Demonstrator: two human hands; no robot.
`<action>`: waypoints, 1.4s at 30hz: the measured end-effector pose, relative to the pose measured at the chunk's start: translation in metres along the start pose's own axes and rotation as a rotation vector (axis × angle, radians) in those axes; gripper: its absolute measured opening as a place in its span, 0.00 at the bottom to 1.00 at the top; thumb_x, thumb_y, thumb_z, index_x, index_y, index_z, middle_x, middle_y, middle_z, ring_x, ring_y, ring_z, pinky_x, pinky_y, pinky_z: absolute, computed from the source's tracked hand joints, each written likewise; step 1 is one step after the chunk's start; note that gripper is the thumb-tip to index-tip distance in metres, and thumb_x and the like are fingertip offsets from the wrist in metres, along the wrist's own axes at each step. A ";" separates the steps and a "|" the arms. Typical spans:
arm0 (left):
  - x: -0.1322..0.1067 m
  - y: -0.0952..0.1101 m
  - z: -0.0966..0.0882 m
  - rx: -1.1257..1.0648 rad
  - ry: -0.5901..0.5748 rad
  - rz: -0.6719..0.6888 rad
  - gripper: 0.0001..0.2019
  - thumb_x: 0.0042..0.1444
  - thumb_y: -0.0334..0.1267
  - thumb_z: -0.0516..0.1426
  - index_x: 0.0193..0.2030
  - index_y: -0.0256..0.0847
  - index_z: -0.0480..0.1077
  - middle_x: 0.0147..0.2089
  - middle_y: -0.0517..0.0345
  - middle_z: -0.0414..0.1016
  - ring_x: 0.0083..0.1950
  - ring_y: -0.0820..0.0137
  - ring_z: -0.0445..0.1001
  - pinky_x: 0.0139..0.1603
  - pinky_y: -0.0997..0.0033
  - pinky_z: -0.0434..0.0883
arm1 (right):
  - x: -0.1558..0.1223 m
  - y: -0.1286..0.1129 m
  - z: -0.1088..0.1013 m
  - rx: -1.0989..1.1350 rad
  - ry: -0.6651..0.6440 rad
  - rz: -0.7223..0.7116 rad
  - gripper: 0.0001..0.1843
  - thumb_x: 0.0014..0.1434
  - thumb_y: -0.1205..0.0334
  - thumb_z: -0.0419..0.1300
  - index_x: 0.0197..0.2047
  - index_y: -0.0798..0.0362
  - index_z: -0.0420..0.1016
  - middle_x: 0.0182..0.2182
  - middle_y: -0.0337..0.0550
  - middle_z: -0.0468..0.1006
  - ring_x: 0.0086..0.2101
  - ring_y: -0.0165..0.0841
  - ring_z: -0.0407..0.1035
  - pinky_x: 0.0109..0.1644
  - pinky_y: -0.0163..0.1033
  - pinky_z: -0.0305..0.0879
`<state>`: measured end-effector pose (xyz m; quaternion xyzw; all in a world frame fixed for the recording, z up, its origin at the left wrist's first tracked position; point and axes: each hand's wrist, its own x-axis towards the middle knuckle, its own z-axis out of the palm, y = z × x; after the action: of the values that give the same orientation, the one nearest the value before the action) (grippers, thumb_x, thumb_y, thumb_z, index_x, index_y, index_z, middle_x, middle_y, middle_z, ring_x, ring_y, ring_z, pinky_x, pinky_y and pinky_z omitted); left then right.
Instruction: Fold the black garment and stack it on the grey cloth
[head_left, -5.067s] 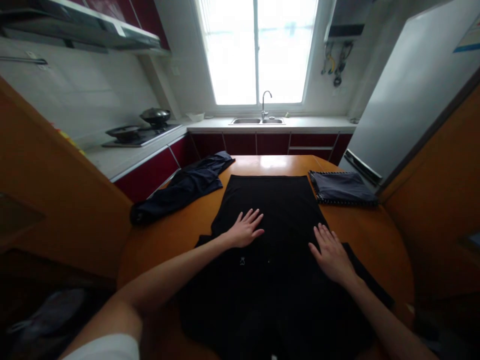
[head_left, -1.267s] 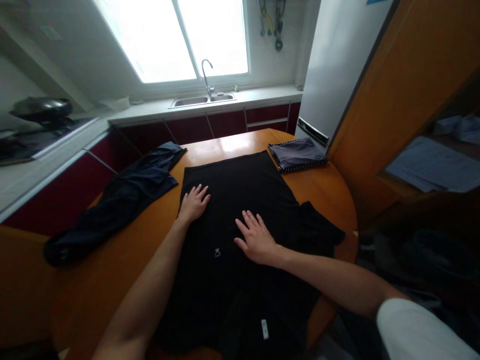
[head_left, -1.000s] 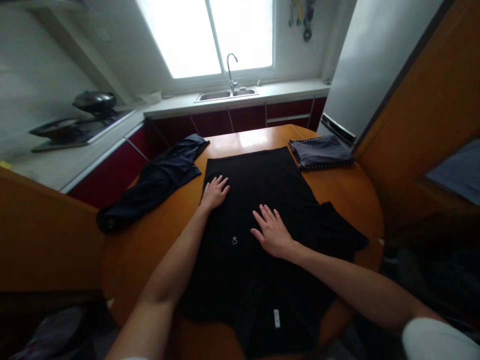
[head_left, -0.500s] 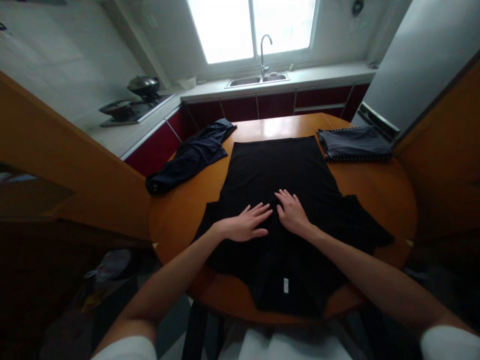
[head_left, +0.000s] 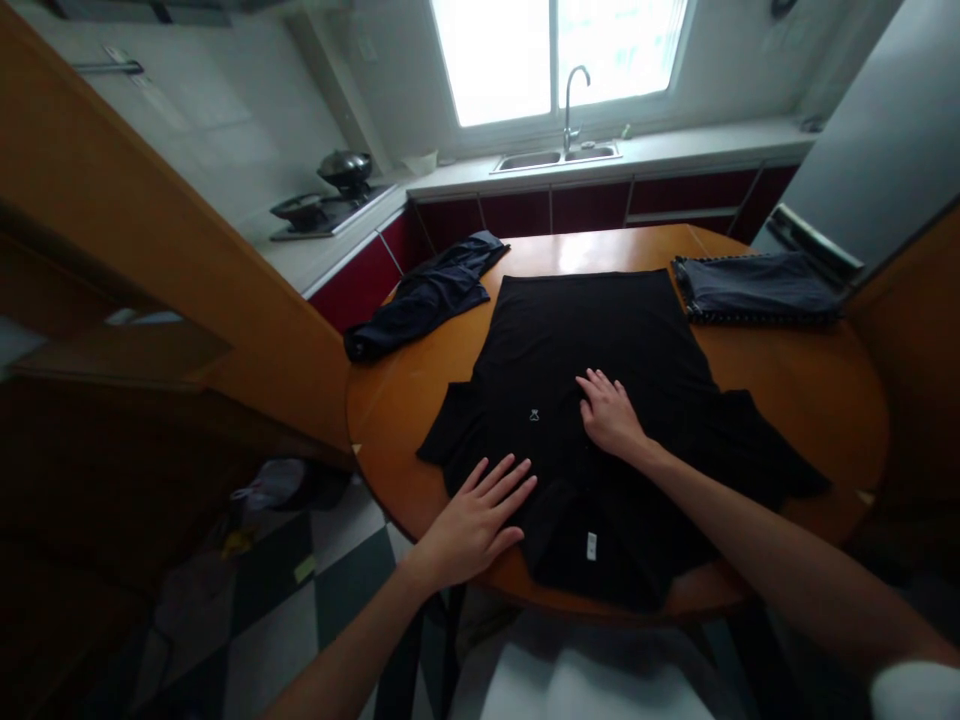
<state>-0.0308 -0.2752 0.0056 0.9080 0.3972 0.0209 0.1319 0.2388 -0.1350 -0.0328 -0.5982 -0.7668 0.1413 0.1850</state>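
A black short-sleeved shirt (head_left: 600,330) lies spread on the round wooden table (head_left: 420,385), its collar with a white label toward me and its hem toward the window. My left hand (head_left: 476,520) rests with fingers spread on the shirt's left shoulder, close to the collar. On the middle of the chest lies my right hand (head_left: 611,415), palm down with fingers loosely extended. Neither hand grips any cloth. A small light logo (head_left: 534,415) shows on the chest between the left sleeve and my right hand.
Dark blue garments (head_left: 431,295) lie crumpled at the table's left edge. A folded grey-blue cloth stack (head_left: 757,285) sits at the far right. Beyond are a counter with a sink (head_left: 555,157), a stove with pans (head_left: 330,205) and a fridge (head_left: 862,130).
My left hand has moved back toward me and left, from the chest to the shoulder, uncovering the logo. My right hand stays on the chest. The view has turned slightly left.
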 end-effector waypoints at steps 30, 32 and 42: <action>-0.007 -0.078 0.012 0.134 0.643 -0.978 0.19 0.63 0.47 0.58 0.56 0.42 0.73 0.53 0.48 0.71 0.53 0.55 0.69 0.57 0.56 0.69 | -0.003 0.004 0.004 -0.102 -0.033 -0.021 0.28 0.69 0.61 0.44 0.68 0.58 0.63 0.70 0.54 0.57 0.70 0.43 0.47 0.71 0.57 0.46; -0.007 -0.077 0.011 0.133 0.642 -0.977 0.18 0.63 0.47 0.58 0.56 0.43 0.73 0.53 0.49 0.71 0.54 0.55 0.69 0.57 0.56 0.68 | -0.002 0.004 0.005 -0.095 -0.030 -0.019 0.28 0.69 0.61 0.44 0.68 0.57 0.63 0.70 0.53 0.57 0.70 0.43 0.47 0.71 0.58 0.46; -0.007 -0.074 0.008 0.104 0.660 -0.974 0.16 0.63 0.45 0.58 0.55 0.45 0.73 0.53 0.50 0.72 0.54 0.56 0.69 0.56 0.57 0.69 | 0.001 0.011 0.003 -0.054 -0.016 -0.054 0.28 0.68 0.59 0.45 0.68 0.56 0.63 0.69 0.53 0.59 0.69 0.42 0.48 0.71 0.57 0.47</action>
<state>-0.0878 -0.2342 -0.0202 0.5718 0.7889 0.2198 -0.0488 0.2465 -0.1313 -0.0400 -0.5812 -0.7874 0.1201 0.1665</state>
